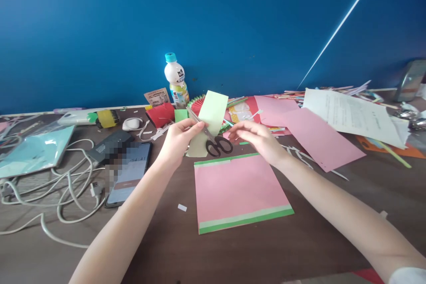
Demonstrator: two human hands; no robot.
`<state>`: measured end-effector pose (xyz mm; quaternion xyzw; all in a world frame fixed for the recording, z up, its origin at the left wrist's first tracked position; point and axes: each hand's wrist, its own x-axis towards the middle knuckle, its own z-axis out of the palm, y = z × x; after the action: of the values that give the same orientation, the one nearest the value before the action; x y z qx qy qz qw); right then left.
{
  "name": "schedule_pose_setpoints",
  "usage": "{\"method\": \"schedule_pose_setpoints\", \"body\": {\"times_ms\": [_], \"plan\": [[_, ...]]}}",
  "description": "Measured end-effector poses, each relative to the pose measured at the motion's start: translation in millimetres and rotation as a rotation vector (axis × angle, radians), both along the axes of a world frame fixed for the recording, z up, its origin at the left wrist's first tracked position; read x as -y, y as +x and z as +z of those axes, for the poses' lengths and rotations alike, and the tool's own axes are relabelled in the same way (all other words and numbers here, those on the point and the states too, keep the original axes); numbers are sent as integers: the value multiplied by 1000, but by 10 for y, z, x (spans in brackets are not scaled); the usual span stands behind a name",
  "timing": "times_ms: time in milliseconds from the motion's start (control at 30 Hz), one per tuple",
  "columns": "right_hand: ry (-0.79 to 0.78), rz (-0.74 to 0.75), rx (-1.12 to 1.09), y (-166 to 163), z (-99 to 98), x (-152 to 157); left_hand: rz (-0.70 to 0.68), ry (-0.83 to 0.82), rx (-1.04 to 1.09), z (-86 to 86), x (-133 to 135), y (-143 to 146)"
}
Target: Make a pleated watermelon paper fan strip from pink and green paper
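Left hand (177, 139) on scissors (217, 140), right hand (255, 136) nearby

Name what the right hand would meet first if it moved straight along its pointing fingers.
The right hand would probably meet the black-handled scissors first, though depth is unclear here.

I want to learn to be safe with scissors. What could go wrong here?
The left grip seems to have the scissors by the blade end, so a slip might nick the skin. The light green paper is close to the scissors and could get an accidental cut or crease. The left forearm reaches past the phone, so swinging sideways might nudge it.
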<state>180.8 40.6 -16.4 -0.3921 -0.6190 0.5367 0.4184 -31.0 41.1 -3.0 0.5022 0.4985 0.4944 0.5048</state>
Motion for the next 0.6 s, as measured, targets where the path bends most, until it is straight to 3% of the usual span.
{"method": "schedule_pose_setpoints", "body": {"times_ms": [233,367,600], "plan": [[-368,288,-270,-155,-222,88,-90,8,20,17,64,105],[-411,453,-305,-138,-329,97,-116,20,-10,6,88,132],[-442,532,-310,-206,-385,164,-154,42,-3,-58,136,193]]}}
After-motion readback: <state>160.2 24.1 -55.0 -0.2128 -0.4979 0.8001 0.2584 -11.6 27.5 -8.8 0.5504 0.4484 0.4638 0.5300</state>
